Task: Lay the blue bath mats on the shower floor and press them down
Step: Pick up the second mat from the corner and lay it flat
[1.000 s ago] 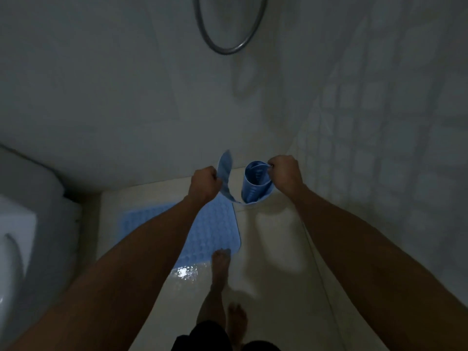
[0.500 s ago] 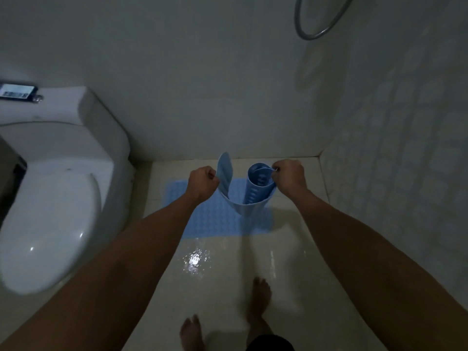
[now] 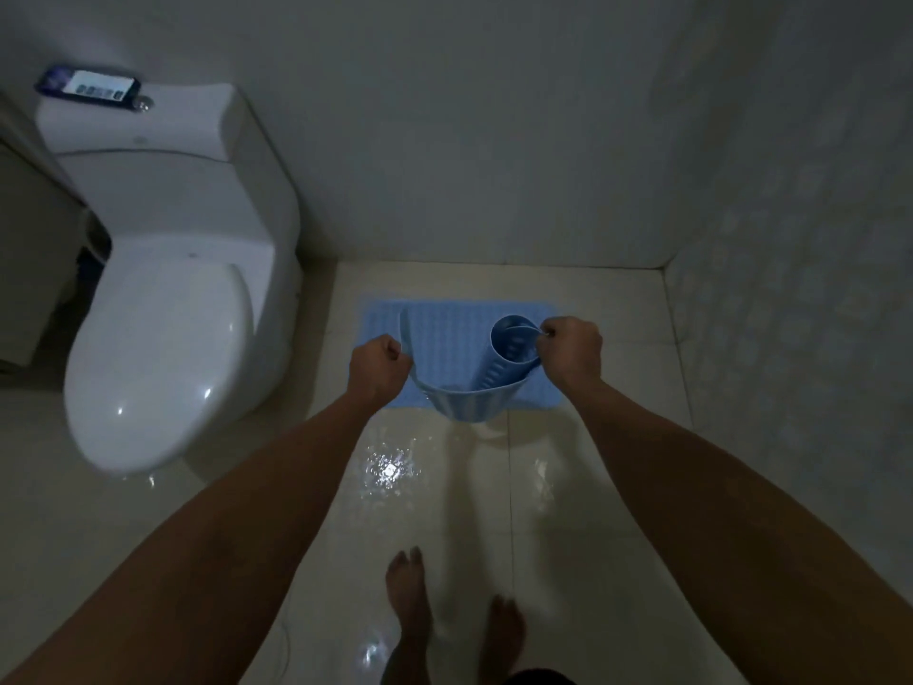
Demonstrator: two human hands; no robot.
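Note:
One blue bath mat lies flat on the wet shower floor near the back wall. A second blue mat, partly rolled, hangs in the air above the flat mat's front edge. My left hand grips its unrolled left edge. My right hand pinches the rim of its rolled end, which stands as an open tube. The stretch between my hands sags in a curve.
A white toilet stands at the left with a phone on its tank. A tiled wall closes the right side. Water glistens on the cream floor tiles. My bare feet stand at the bottom.
I have stepped back, so the view has swung left and down and the toilet has come into sight. The held mat has unrolled further and my hands are wider apart.

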